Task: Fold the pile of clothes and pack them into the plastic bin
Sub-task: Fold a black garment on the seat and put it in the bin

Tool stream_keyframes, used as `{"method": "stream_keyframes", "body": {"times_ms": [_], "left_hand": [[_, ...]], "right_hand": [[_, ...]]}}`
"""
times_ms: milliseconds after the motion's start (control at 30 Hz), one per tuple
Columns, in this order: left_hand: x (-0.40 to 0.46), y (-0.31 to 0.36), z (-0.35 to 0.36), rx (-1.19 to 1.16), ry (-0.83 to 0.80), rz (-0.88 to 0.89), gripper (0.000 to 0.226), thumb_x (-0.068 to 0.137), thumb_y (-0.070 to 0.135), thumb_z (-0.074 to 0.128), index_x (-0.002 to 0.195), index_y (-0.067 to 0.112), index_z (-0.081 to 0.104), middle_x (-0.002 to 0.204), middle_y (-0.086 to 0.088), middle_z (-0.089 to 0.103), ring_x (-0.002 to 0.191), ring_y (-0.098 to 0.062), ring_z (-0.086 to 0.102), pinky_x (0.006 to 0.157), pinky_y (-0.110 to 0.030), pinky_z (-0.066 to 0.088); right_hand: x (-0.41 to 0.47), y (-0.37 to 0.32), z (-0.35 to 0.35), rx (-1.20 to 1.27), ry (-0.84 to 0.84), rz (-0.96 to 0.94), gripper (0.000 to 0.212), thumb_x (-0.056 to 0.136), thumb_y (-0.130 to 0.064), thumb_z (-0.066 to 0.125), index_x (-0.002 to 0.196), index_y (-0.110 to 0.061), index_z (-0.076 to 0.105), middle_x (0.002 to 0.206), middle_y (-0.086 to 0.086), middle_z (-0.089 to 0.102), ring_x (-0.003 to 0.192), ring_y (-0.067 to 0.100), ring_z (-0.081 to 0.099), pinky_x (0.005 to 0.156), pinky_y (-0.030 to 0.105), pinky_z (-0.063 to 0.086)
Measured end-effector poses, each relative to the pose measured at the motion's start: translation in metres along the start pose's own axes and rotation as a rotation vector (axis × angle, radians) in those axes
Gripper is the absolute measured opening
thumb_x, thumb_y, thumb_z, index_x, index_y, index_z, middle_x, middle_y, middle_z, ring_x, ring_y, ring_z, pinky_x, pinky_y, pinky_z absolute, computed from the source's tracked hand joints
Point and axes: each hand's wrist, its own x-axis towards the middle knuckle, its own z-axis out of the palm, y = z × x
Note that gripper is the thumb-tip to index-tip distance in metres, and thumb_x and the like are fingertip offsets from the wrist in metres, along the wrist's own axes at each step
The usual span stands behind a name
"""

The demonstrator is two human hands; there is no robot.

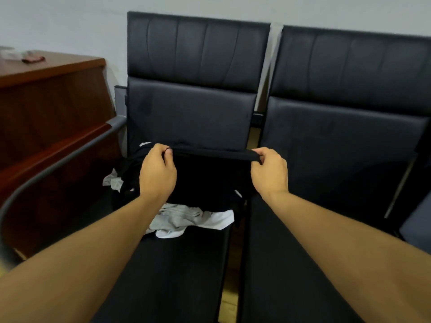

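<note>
Centre of frame: left hand point(156, 170) and right hand point(270, 170) pinching top edge of black garment point(210, 176), stretched flat for folding | below: grey-white clothes pile point(186, 220) on chair seat point(177, 264) | plastic bin: not visible

A black padded chair seat point(186, 264) carries a heap of clothes: grey garment point(179, 217) and white garment point(217, 221) lying crumpled on it, with black cloth point(205, 178) bunched above them near the backrest.

The black garment point(207, 173) between the hands hides much of the clothes pile point(186, 220) beneath them. Its shape is unreadable.
</note>
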Motion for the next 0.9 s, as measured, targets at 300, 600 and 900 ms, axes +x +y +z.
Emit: {"method": "stream_keyframes", "body": {"times_ms": [300, 600, 900], "left_hand": [[-0.02, 0.119, -0.022, -0.186, -0.241, 0.083, 0.033, 0.099, 0.05, 0.052, 0.105, 0.019, 0.041, 0.083, 0.004, 0.056, 0.075, -0.015, 0.056, 0.068, -0.034, 0.041], [-0.03, 0.204, -0.036, 0.066, -0.342, 0.367, 0.029, 0.091, 0.005, 0.06, 0.105, 0.027, 0.046, 0.094, -0.004, 0.065, 0.074, -0.021, 0.063, 0.067, -0.045, 0.055], [-0.032, 0.285, -0.035, 0.233, -0.387, 0.585, 0.039, 0.089, -0.011, 0.048, 0.122, 0.011, 0.054, 0.119, -0.011, 0.045, 0.093, -0.029, 0.054, 0.08, -0.037, 0.047]], "right_hand": [[-0.004, -0.039, -0.122, 0.023, 0.203, -0.036, 0.028, 0.101, -0.006, 0.039, 0.117, -0.022, 0.055, 0.084, -0.004, 0.059, 0.077, 0.018, 0.062, 0.066, 0.035, 0.05], [-0.013, -0.043, -0.246, -0.173, 0.39, -0.079, 0.027, 0.103, -0.015, 0.041, 0.123, -0.026, 0.056, 0.091, 0.005, 0.065, 0.081, 0.028, 0.059, 0.068, 0.039, 0.045], [-0.012, -0.034, -0.349, -0.549, 0.396, -0.101, 0.028, 0.106, -0.026, 0.045, 0.131, -0.024, 0.058, 0.112, 0.011, 0.067, 0.095, 0.037, 0.063, 0.07, 0.04, 0.045]]}}
